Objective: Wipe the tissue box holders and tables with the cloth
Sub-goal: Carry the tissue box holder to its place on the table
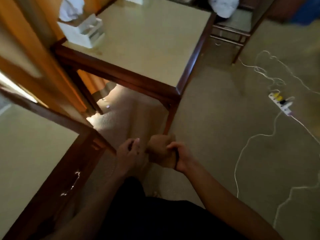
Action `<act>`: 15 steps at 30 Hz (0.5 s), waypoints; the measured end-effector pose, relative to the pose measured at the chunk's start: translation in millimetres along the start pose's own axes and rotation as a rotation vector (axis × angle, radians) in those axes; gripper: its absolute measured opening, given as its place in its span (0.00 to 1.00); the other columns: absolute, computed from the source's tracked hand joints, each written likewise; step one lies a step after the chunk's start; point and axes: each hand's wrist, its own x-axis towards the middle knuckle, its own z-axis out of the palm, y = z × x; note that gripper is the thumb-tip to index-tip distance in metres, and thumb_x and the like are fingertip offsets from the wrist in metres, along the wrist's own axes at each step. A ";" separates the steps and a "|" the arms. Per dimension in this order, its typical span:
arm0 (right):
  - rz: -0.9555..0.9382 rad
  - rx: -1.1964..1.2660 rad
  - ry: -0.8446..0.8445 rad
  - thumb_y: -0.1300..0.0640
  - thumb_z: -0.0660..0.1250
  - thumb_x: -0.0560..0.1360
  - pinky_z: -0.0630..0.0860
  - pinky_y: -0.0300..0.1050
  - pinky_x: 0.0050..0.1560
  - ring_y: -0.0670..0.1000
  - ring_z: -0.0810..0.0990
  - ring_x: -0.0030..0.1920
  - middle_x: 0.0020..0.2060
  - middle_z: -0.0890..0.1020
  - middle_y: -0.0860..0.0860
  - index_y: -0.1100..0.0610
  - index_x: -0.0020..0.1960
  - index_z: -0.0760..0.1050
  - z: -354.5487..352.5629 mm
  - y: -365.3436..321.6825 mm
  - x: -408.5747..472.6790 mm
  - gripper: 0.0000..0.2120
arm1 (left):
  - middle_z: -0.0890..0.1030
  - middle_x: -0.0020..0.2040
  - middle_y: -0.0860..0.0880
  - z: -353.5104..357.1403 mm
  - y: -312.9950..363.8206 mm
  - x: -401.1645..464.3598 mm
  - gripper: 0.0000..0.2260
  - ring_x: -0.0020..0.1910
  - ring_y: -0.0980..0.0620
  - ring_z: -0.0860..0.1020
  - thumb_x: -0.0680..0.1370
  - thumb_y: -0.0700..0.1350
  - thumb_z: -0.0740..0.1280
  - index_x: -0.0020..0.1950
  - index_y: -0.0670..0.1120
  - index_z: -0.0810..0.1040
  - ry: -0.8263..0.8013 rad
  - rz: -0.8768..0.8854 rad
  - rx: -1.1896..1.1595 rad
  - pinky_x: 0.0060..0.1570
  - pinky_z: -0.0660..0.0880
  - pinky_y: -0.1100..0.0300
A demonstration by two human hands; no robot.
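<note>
Seen from above, a person's two bare forearms reach forward and meet low in the middle of the view, over a pale carpet [216,127]. The right hand [180,158] has its fingers curled tightly round a bunched brownish cloth [161,151], holding it as a wad that bulges out to the left of the fist. The left hand [129,153] is just beside the cloth, its wrist bent, the fingers loosely curled and the thumb raised; whether the fingertips pinch an edge of the cloth cannot be told through the blur.

To the left of the hands, the corner of a near table [26,153] with a cream top and dark wooden frame juts in. Beyond the hands stands a second table [147,49] of the same make, its near corner leg coming down just above the cloth. At that table's far left corner sits a white tissue box holder [83,32], with a crumpled white tissue [71,9] rising from it.

On the right, well apart from the tables, a white power strip [280,104] lies on the carpet with thin white cables [245,153] trailing away. At the far top right stands a chair [233,26] holding white fabric.
</note>
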 end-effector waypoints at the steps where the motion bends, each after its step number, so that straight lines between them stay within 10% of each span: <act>1: -0.041 0.066 -0.004 0.64 0.61 0.68 0.81 0.56 0.47 0.62 0.83 0.45 0.49 0.83 0.63 0.63 0.58 0.81 -9.1 -10.7 -2.7 0.20 | 0.79 0.36 0.50 11.8 1.8 11.1 0.11 0.35 0.48 0.77 0.83 0.46 0.61 0.43 0.49 0.79 -0.027 0.007 0.007 0.37 0.74 0.50; 9: -0.210 0.330 0.076 0.71 0.52 0.74 0.72 0.61 0.66 0.63 0.80 0.54 0.48 0.83 0.62 0.66 0.52 0.79 -69.4 -107.3 16.0 0.18 | 0.81 0.37 0.50 104.7 63.9 98.6 0.15 0.38 0.48 0.81 0.81 0.56 0.61 0.44 0.48 0.80 -0.269 0.152 0.075 0.42 0.79 0.43; 15: -0.271 0.462 0.063 0.67 0.56 0.68 0.72 0.65 0.66 0.64 0.78 0.63 0.62 0.80 0.65 0.66 0.64 0.76 -116.1 -218.4 53.7 0.26 | 0.82 0.39 0.52 183.0 134.6 178.7 0.06 0.38 0.58 0.81 0.80 0.48 0.66 0.47 0.50 0.81 -0.350 0.218 0.070 0.38 0.77 0.62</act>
